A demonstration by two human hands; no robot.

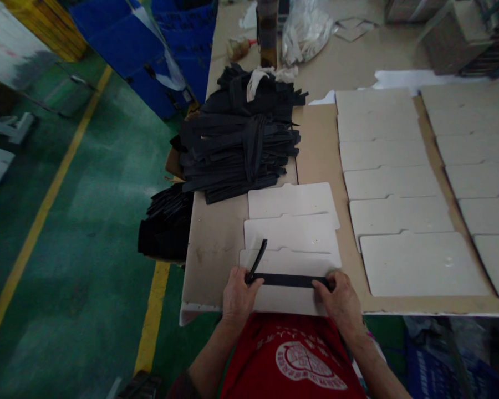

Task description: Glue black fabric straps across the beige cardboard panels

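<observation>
Stretching between both hands (242, 293): black strip (291, 280).

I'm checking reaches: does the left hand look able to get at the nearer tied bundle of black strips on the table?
Probably yes: only flat off-white panels and bare beige tabletop lie before the bundle, though the left hand is pinching a black strip.

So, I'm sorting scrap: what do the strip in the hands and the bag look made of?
Strip: probably fabric or webbing, matte black, judging by its flat, bendable band. Bag: likely thin plastic, clear and glossy, with crinkled highlights.
</observation>
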